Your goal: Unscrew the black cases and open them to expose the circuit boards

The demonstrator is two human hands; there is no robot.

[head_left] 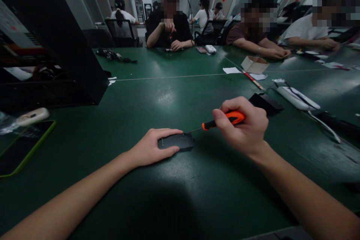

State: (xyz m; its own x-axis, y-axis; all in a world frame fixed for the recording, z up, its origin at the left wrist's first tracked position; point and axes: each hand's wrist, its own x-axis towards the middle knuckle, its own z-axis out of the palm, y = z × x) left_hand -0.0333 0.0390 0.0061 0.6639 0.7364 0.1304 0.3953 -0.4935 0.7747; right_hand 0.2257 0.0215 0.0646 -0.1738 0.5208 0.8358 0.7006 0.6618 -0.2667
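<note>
A small black rectangular box-like device (180, 142) lies on the green table. My left hand (153, 146) grips it from the left, with the thumb along its near side and the fingers along its far side. My right hand (246, 125) is closed around the orange and black handle of a screwdriver (208, 124). The screwdriver's thin shaft slants down to the left, and its tip is at the device's far right edge. Whether the tip presses into the device or only touches it, I cannot tell.
A phone with a green edge (26, 146) lies at left, below a black shelf-like frame (75, 63). To the right are a black flat piece (266, 104), a white power strip (298, 97) and an open cardboard box (254, 65). Across the table (135, 101) sit several people.
</note>
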